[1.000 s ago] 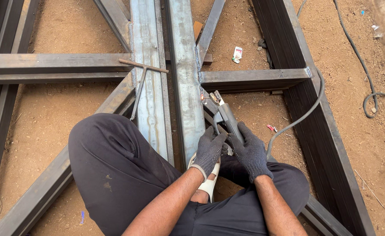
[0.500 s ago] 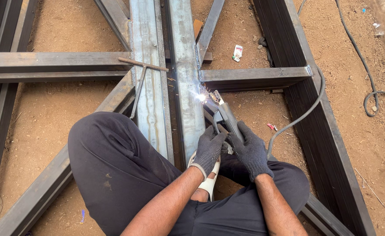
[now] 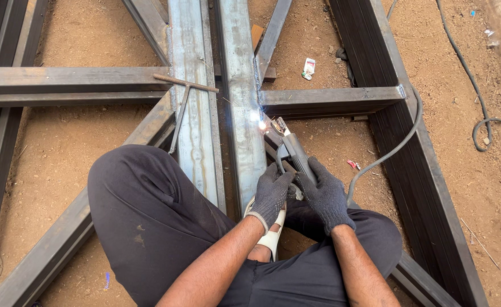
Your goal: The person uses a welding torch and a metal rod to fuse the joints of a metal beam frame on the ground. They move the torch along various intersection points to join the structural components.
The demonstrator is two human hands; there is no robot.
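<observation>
Electrode holder (image 3: 294, 152) — gripped by both gloved hands, left hand (image 3: 271, 192) and right hand (image 3: 325, 193) — arcs at the steel beam (image 3: 240, 102) joint at 12 o'clock; steadiness seems needed.

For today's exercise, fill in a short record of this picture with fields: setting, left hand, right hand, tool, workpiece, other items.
Setting: steel frame lying on sandy ground
Left hand: gloved, steadying the tool from the left
Right hand: gloved, gripping the handle
Tool: electrode holder, bright arc at its tip
Workpiece: central steel beam where a cross member meets it
Other items: chipping hammer on the neighbouring beam, cable
</observation>
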